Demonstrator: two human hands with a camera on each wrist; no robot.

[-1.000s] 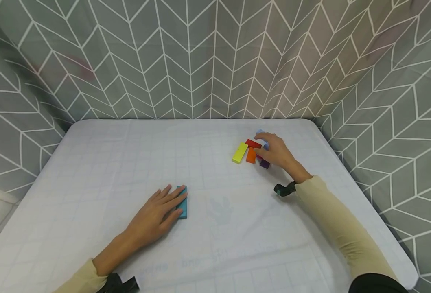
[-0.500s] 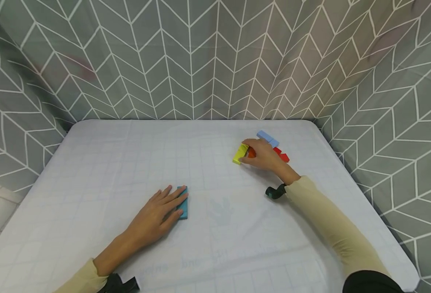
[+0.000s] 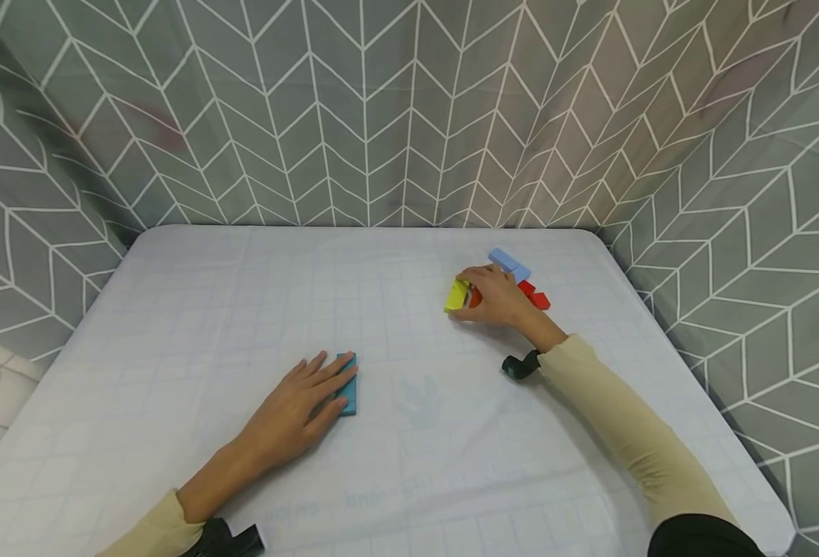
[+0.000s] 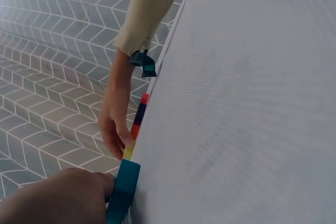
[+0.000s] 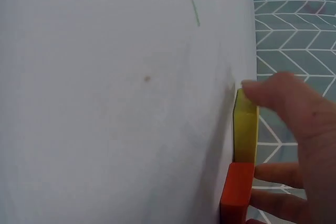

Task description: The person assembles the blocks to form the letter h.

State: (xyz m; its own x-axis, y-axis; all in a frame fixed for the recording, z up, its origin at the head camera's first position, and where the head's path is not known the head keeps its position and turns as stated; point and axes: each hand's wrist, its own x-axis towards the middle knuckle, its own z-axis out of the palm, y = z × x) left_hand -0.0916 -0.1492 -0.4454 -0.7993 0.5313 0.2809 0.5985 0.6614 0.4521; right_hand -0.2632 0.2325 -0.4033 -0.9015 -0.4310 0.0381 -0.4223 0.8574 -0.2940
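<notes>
While the left hand point(image 3: 294, 414) rests with fingers spread on the teal block point(image 3: 349, 395), the right hand point(image 3: 496, 300) pinches the yellow block point(image 3: 456, 295) end to end, beyond and right of the teal block. The yellow block's long axis runs away from the person, far end canted slightly right. Further right of the teal block come an orange block point(image 5: 237, 190), partly obstructed by the right hand, then red pieces point(image 3: 539, 301); light blue blocks point(image 3: 510, 264) lie farthest beyond it.
</notes>
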